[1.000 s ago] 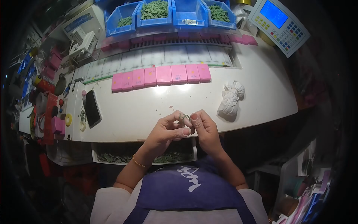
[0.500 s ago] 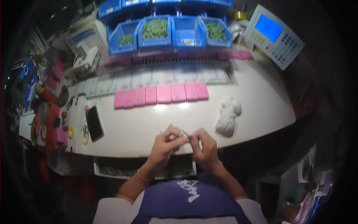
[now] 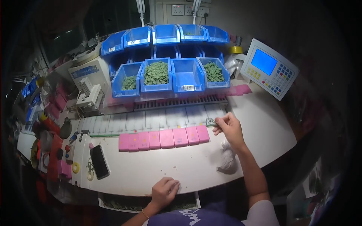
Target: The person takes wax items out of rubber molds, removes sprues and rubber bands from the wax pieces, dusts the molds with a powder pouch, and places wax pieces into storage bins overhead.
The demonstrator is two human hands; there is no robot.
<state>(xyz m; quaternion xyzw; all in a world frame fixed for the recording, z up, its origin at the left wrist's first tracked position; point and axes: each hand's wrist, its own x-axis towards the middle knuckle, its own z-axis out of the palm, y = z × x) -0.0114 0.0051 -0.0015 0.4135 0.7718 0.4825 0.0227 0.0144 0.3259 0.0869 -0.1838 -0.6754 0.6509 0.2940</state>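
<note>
My right hand (image 3: 230, 130) reaches over the right end of a ruled white board (image 3: 162, 119). Its thumb and index finger are pinched at a small dark green looped piece (image 3: 210, 121), which is too small to make out fully. My left hand (image 3: 165, 191) is at the table's front edge with its fingers curled in; what they hold, if anything, is hidden. Between the hands and the board lies a row of pink blocks (image 3: 167, 139). A knotted white cloth bundle (image 3: 227, 160) sits below my right forearm's line, close to the wrist.
Blue bins (image 3: 187, 77) stand at the back, some filled with small green pieces (image 3: 156, 73). A control panel with a blue screen (image 3: 269, 67) is at the right. On the left lie a phone (image 3: 99, 162) and a yellow tape roll (image 3: 75, 167). Below the table edge is an open drawer (image 3: 149, 203).
Both hands were together around a small piece near the front edge. My right hand has moved up and right to the board; my left stayed near the edge. The camera view has tilted up.
</note>
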